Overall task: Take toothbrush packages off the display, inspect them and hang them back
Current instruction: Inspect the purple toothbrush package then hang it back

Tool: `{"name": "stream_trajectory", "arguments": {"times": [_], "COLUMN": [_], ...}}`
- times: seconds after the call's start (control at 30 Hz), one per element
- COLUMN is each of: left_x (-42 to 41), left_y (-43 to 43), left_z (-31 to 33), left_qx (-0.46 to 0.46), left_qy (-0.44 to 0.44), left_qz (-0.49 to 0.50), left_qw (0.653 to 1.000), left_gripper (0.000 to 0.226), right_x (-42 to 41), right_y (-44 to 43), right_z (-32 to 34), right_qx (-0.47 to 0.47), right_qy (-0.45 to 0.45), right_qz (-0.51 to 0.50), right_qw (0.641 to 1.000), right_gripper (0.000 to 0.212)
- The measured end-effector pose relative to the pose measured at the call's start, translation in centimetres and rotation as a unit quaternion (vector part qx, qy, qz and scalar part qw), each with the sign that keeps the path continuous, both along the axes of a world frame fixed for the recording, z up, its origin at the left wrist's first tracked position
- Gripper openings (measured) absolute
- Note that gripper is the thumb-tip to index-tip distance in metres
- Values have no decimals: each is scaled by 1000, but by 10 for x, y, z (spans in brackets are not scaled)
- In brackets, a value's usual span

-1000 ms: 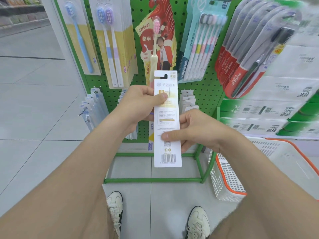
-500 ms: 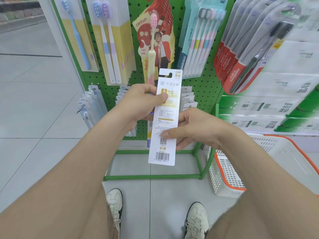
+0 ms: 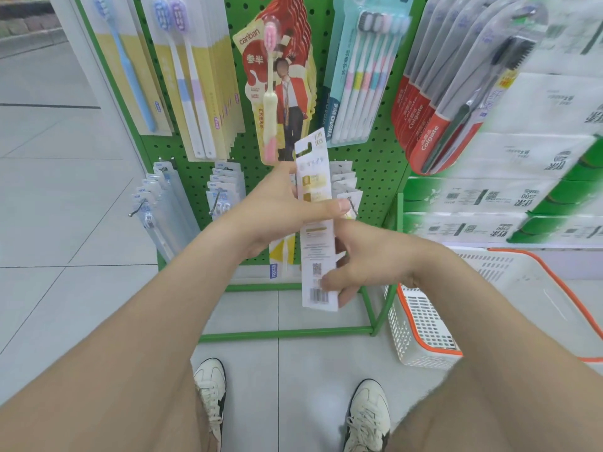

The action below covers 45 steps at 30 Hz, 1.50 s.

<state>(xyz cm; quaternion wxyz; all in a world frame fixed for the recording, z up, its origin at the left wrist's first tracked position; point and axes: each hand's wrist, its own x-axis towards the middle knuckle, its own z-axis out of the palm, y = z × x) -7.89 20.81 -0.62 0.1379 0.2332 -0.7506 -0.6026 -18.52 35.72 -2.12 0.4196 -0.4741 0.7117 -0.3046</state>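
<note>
A long white toothbrush package (image 3: 316,256) with a barcode at its lower end stands nearly upright in front of the green pegboard display (image 3: 368,161), its printed back toward me. My left hand (image 3: 280,207) grips its upper half, thumb laid across the card. My right hand (image 3: 368,256) holds the lower half, thumb by the barcode and fingers behind. Its hang hole is at the top, level with a stack of matching white packages (image 3: 344,184) on a hook just behind.
More toothbrush packs hang around: yellow ones (image 3: 195,79), a red canban pack (image 3: 280,93), a multi-brush pack (image 3: 362,79), Colgate packs (image 3: 434,115), clear ones (image 3: 163,203) low left. A white and orange basket (image 3: 424,324) stands right. Tissue packs (image 3: 509,197) fill the right shelf.
Both hands have moved the package up and toward the pegboard. My left thumb now lies further across the card and my right hand has slid lower, near the barcode.
</note>
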Motion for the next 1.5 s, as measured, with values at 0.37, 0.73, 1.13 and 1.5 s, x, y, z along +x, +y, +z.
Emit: {"name": "stream_trajectory", "arguments": {"times": [0.37, 0.73, 1.13, 1.5], "left_x": [-30, -66, -121, -149], "left_y": [22, 60, 128, 132], "left_z": [-14, -33, -77, -100], "left_qx": [26, 18, -119, -442], "left_qy": [-23, -61, -120, -225], "left_qz": [-41, 6, -139, -268], "left_qw": [999, 998, 976, 826], "left_gripper": [20, 16, 26, 25], "right_x": [-29, -48, -104, -160], "right_y": [28, 66, 125, 150], "right_z": [-3, -24, -71, -133], "right_qx": [-1, -7, 75, 268], "right_qy": [-21, -114, -15, 220], "right_qz": [-130, -199, -383, -334], "right_qw": [991, 973, 921, 876], "right_gripper": [44, 41, 35, 21]}}
